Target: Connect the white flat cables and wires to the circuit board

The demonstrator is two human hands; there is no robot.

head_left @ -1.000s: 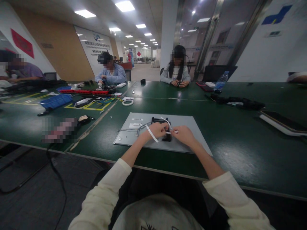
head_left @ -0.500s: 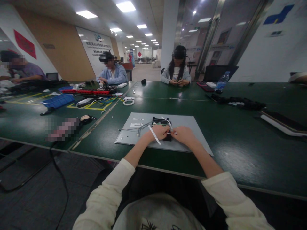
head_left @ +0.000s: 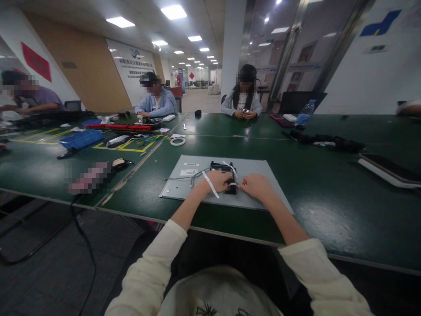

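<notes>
Left hand (head_left: 217, 181) curls over black bracket (head_left: 233, 190); right hand (head_left: 255, 184), fingers bunched, just rightward; white strip (head_left: 233, 184) crosswise between, grips unclear.

And we're looking out from a single camera on the wearer's head, facing forward and tipped down over the green table (head_left: 329, 188)! Closest to the lens, the wearer's shirt (head_left: 210, 294) fills six o'clock; a little farther off, left hand (head_left: 219, 181) towards five, right hand (head_left: 257, 186) towards four, and way out at twelve, the lit hall (head_left: 197, 102)!
</notes>
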